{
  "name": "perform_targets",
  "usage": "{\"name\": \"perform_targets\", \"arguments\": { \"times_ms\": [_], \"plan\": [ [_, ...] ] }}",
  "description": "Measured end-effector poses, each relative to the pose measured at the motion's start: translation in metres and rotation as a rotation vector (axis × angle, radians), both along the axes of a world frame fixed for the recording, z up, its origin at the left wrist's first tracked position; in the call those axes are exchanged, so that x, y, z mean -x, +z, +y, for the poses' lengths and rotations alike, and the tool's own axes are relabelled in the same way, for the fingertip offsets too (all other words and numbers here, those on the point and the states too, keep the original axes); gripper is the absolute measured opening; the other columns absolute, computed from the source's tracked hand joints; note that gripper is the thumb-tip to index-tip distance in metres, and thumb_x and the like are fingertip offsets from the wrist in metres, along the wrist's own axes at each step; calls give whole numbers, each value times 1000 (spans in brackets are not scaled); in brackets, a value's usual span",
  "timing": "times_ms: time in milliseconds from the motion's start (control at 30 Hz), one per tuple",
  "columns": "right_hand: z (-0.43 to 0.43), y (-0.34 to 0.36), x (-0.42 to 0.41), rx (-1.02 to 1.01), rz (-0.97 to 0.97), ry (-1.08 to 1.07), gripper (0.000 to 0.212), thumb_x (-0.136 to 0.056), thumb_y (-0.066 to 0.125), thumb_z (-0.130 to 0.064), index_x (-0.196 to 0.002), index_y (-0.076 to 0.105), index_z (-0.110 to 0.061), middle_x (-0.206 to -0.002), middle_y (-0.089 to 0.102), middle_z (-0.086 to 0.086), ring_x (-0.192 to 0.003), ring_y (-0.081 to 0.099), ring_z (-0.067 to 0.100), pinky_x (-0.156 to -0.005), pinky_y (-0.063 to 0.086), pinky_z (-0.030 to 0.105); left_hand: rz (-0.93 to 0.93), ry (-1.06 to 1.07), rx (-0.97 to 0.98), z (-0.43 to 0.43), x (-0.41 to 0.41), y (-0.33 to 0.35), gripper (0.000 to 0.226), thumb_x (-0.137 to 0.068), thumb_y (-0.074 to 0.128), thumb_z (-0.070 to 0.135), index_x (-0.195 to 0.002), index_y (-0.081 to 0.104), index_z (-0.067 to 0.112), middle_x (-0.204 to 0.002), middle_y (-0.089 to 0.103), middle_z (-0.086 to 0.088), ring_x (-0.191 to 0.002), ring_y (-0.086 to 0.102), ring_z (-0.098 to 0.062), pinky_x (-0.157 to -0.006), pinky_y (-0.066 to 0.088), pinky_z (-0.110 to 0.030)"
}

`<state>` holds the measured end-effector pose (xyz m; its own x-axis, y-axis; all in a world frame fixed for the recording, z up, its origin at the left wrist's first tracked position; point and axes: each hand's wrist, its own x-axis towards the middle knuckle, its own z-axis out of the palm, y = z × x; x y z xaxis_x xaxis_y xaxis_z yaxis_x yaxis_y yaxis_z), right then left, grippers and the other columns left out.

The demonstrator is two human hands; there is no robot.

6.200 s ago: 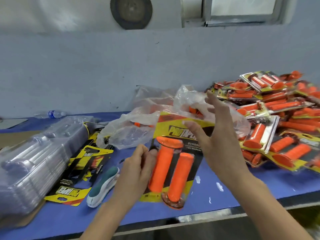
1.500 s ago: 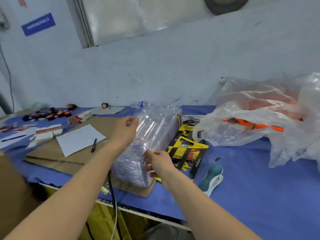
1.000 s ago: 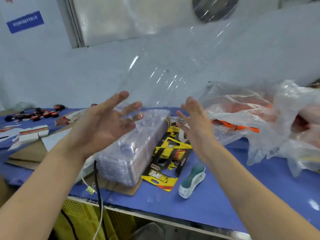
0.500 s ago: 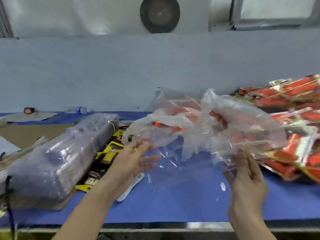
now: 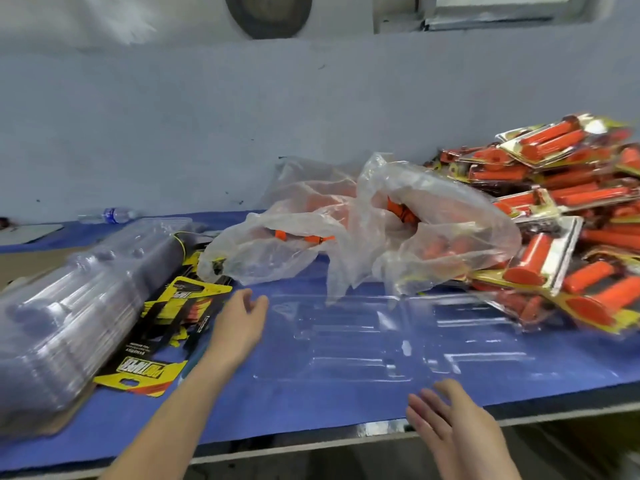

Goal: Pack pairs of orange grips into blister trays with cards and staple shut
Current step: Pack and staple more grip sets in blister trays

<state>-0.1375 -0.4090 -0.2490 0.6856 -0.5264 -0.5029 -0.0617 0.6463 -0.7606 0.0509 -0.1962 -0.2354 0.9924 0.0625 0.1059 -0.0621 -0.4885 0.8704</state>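
Clear plastic, opened flat, the blister tray (image 5: pixel 398 344) lies on the blue table cover (image 5: pixel 311 407) near the front edge. The left hand (image 5: pixel 239 327) is at its left edge, beside the yellow-and-black cards (image 5: pixel 162 327), fingers loosely spread and empty; whether it touches the tray cannot be told. The right hand (image 5: pixel 446 420) is at the tray's near edge, fingers straight, holding nothing. Loose orange grips (image 5: pixel 401 213) sit in a thin bag (image 5: pixel 450 209) behind the tray. Packed trays (image 5: pixel 571 202) pile up far right, and a wrapped tray stack (image 5: pixel 69 306) lies left.
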Motion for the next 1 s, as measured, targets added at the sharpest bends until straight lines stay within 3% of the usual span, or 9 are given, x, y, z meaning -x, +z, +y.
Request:
{"name": "perform_targets", "arguments": {
  "times_ms": [67, 133, 300, 500, 667, 733, 867, 1000],
  "plan": [
    [2, 0, 2, 8, 28, 22, 18, -99, 51, -14, -91, 53, 2, -95, 56, 19, -71, 56, 31, -70, 46, 45, -183, 65, -119, 20, -1, 5, 34, -99, 52, 29, -129, 55, 13, -115, 62, -1, -99, 58, -18, -79, 45, -27],
    [8, 4, -2, -21, 13, 63, 21, -99, 51, -17, -85, 52, -2, -88, 58, 17, -68, 57, 32, -62, 45, 40, -247, 137, -210, 43, -5, 3, 28, -99, 52, 25, -123, 59, 11, -111, 65, -5, -102, 60, -25, -80, 43, -32],
    [13, 7, -22, 63, -35, 159, 17, -100, 52, -22, -92, 57, -7, -87, 65, 11, -70, 64, 31, -57, 48, 39, -191, 253, -482, 89, -7, -18, 28, -99, 51, 23, -121, 61, 8, -119, 64, -16, -107, 58, -38, -89, 48, -46],
    [13, -21, -23, 261, -19, 179, 12, -100, 51, -12, -93, 55, -2, -81, 59, 22, -36, 58, 30, -30, 43, 31, -89, 160, -608, 116, -17, -35, 38, -98, 53, 37, -128, 59, 14, -121, 66, -10, -109, 59, -33, -91, 48, -47],
    [8, -30, -24, 487, -49, 238, 10, -101, 50, -13, -96, 57, -9, -83, 67, 15, -49, 66, 32, -35, 43, 32, 33, 51, -631, 118, -25, -36, 52, -91, 63, 47, -135, 50, 22, -117, 66, -3, -112, 59, -28, -92, 47, -41],
    [5, -33, -23, 603, -67, 266, 9, -100, 50, -13, -95, 57, -12, -78, 69, 4, -53, 67, 34, -37, 45, 33, 16, 32, -681, 118, -28, -37, 50, -92, 62, 43, -136, 49, 22, -117, 66, -4, -112, 59, -29, -92, 46, -41],
    [-14, -34, -25, 839, -43, 289, 21, -98, 49, -16, -84, 55, -30, -80, 71, -5, -56, 68, 32, -43, 48, 37, -108, 88, -578, 119, -29, -29, 42, -95, 59, 30, -134, 54, 15, -127, 63, -10, -114, 59, -32, -89, 47, -39],
    [-27, -32, -27, 711, -29, 311, 10, -99, 51, -16, -94, 58, -19, -79, 70, 4, -57, 68, 34, -40, 46, 33, -263, 133, -618, 121, -22, -4, 30, -98, 51, 23, -124, 62, 12, -116, 65, -16, -102, 62, -36, -81, 49, -44]
  ]
}}
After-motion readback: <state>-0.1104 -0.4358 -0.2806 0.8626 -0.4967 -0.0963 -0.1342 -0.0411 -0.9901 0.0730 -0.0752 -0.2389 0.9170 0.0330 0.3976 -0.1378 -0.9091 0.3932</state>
